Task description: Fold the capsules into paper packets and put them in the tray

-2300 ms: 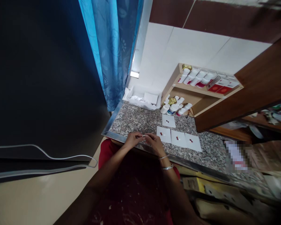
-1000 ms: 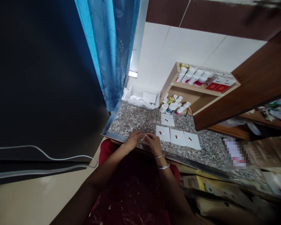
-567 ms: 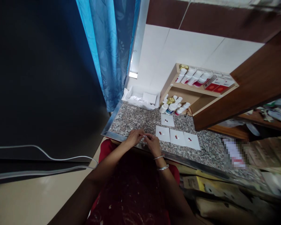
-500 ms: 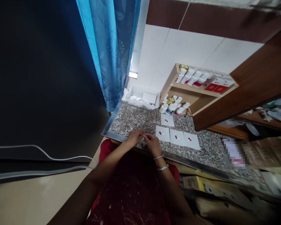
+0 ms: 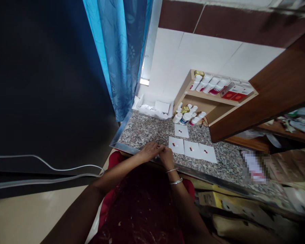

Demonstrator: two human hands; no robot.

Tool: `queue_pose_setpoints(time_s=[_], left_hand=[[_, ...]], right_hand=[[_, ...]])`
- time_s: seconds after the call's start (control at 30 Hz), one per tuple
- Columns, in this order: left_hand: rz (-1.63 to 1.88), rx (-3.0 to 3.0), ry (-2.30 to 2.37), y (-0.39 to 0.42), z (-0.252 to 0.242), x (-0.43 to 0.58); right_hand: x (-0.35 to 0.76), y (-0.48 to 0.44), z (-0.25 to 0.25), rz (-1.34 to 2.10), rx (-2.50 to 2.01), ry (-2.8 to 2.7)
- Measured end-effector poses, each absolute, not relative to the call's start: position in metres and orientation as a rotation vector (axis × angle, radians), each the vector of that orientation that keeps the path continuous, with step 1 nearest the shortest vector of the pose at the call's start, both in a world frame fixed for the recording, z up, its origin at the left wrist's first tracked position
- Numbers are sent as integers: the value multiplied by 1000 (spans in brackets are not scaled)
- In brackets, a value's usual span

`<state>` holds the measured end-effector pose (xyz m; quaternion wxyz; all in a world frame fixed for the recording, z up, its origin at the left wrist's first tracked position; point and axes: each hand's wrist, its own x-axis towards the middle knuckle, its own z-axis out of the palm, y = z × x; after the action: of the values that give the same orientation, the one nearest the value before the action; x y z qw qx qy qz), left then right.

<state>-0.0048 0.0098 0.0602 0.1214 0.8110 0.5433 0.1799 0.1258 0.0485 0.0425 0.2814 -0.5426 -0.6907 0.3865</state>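
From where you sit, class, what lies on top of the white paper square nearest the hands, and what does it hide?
The white paper square carries small red and white pellets, too small to identify. It lies on the granite counter, and the stone beneath it is covered from view.

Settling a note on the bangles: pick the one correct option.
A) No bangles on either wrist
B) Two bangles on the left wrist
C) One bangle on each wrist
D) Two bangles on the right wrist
D: two metal bangles circle the wrist behind the right hand, and none shows behind the left hand.
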Motion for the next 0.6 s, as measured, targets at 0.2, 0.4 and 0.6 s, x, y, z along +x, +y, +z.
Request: queue_pose_setpoints(time_s=[0.2,0.4,0.6], left_hand=[[929,1958,1618,9,47,-8],[1069,1129,1448,18,31,-10],[1213,900,1494,16,23,1]], right_hand=[[129,45,36,1288,-1311,-1633],[132,42,34,1206,-1246,-1596],[130,36,38,1196,-1284,-1555]])
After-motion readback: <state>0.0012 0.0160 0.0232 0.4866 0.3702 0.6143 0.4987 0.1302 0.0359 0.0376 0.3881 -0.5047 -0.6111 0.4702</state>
